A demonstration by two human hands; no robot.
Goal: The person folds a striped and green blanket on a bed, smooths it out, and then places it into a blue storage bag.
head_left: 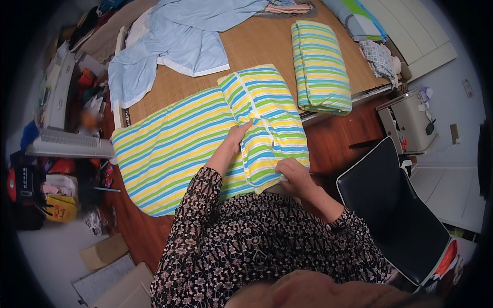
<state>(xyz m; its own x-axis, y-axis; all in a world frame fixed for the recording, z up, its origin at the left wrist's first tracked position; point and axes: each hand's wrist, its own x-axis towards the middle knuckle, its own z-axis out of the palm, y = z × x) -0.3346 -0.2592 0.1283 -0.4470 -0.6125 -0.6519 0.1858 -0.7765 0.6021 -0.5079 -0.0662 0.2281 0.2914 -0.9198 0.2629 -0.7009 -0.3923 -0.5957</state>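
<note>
A padded quilt (172, 149) with yellow, green, blue and white stripes lies partly on the bed and reaches toward my body. Its right end is folded over into a thick layer, with a white fabric tie (247, 92) running along it and bunched near the middle. My left hand (239, 135) grips the left edge of this folded layer beside the tie, its thumb on top and its other fingers mostly hidden. At the near right corner, my right hand (296, 177) is closed on the quilt's edge, fingers curled.
Another striped quilt (321, 66), folded into a bundle, rests at the bed's right edge. Light blue cloth (190, 46) spreads over the wooden bed surface (257, 43). A black chair (390, 205) stands close on my right. Left are a white slatted appliance (72, 145) and bags (60, 207).
</note>
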